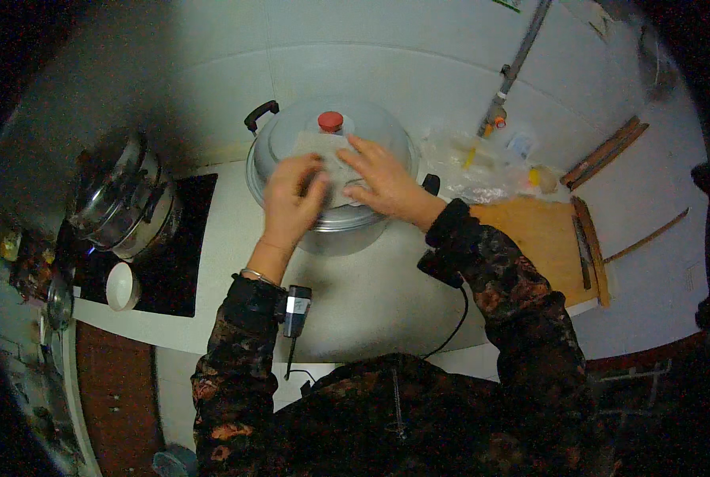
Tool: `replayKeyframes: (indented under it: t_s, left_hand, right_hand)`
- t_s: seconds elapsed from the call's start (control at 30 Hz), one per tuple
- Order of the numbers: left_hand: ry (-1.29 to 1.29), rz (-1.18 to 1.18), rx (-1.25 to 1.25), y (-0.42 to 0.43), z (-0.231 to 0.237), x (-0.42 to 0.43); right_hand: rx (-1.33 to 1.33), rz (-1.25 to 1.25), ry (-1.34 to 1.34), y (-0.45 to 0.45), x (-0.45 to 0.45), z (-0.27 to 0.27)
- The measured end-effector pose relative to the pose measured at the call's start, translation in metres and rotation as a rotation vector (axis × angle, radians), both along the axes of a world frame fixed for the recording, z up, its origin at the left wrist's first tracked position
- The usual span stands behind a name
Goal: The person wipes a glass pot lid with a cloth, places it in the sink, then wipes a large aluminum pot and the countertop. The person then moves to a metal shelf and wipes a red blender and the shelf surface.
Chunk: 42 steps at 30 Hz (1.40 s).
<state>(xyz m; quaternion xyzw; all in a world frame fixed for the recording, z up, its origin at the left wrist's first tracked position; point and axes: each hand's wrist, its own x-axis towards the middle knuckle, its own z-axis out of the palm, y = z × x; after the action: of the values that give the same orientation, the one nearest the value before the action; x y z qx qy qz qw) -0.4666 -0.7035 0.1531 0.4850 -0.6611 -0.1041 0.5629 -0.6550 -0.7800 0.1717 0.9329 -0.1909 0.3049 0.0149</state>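
Observation:
A large round aluminium pot (343,238) stands on the counter, covered by a domed metal lid (384,128) with a red knob (330,121). Across the near side of the lid lies a pale cloth or sheet (319,146). My left hand (292,194) is over the cloth's left part, blurred, with fingers curled and thumb apart; whether it grips the cloth is hidden. My right hand (384,179) reaches in from the other side, its fingers spread and their tips against the cloth.
Left of the pot, a black cooktop (194,238) carries a stacked glass-lidded steamer pot (134,208) and a white bowl (122,286). To the right are clear plastic bags (480,173) and a wooden board (521,244). A grey pipe (516,65) runs along the wall.

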Motion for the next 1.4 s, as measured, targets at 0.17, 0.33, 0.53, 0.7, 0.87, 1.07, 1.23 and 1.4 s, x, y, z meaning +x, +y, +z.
replayKeyframes:
  t_s: [0.17, 0.33, 0.53, 0.7, 0.87, 1.07, 1.23, 1.4]
  left_hand:
    - [-0.222, 0.306, -0.113, -0.019, 0.01, 0.014]
    - [-0.354, 0.296, -0.042, -0.043, 0.005, -0.001]
    - [-0.676, 0.464, 0.252, -0.047, -0.006, -0.018]
    - [-0.784, 0.501, 0.324, -0.043, 0.0, -0.019]
    - [-0.811, 0.497, 0.353, -0.041, 0.004, -0.018]
    - [-0.803, 0.496, 0.318, -0.042, 0.0, -0.016]
    - [-0.825, 0.499, 0.295, -0.043, -0.003, -0.014]
    - [-0.83, 0.499, 0.271, -0.044, -0.003, -0.017]
  right_hand:
    - [-0.115, 0.05, 0.184, 0.002, 0.011, -0.01]
    - [0.109, 0.075, 0.151, -0.037, -0.019, -0.002]
    - [0.185, -0.117, 0.095, -0.081, -0.048, -0.013]
    - [0.353, -0.129, -0.065, -0.123, -0.051, -0.02]
    - [0.612, -0.254, 0.044, -0.165, -0.053, -0.026]
    - [0.337, 0.02, -0.007, -0.194, -0.069, -0.059]
    - [0.297, 0.002, 0.131, -0.167, -0.083, -0.043]
    - [0.814, 0.15, -0.064, -0.102, -0.11, -0.024]
